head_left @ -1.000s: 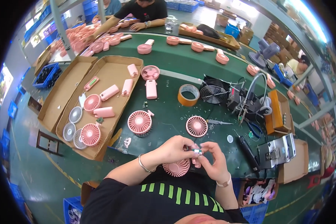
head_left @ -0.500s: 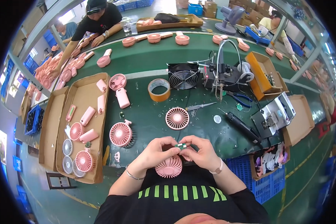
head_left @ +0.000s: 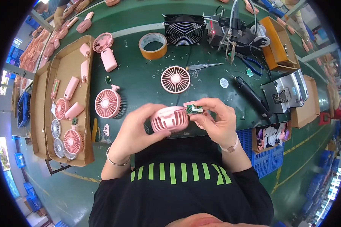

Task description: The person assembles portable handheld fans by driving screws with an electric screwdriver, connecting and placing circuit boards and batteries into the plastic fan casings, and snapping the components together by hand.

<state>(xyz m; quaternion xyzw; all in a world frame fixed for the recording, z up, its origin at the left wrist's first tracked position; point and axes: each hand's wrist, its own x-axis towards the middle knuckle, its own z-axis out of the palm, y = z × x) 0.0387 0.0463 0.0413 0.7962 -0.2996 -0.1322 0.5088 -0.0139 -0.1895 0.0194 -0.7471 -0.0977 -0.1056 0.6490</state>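
My left hand (head_left: 134,128) is closed around a pink round fan housing (head_left: 168,123), its slotted side wall facing up, near the table's front edge. Between the fingertips of my right hand (head_left: 221,123) is a small green circuit board (head_left: 194,109), right beside the housing; whether they touch I cannot tell. Beyond them a pink round fan grille (head_left: 175,79) lies on the table, with a screwdriver (head_left: 204,66) next to it. Another pink fan head (head_left: 107,103) lies to the left of my left hand.
On the left a cardboard tray (head_left: 88,109) holds pink handles and grilles. A tape roll (head_left: 152,55), a black fan (head_left: 184,32) and a soldering stand (head_left: 235,38) are at the back. A black electric screwdriver (head_left: 250,96), pliers (head_left: 254,65) and a metal fixture (head_left: 288,92) occupy the right.
My left hand has let go of the circuit board and lifted the pink fan housing from near my lap. My right hand keeps the board. The view has tilted down toward me.
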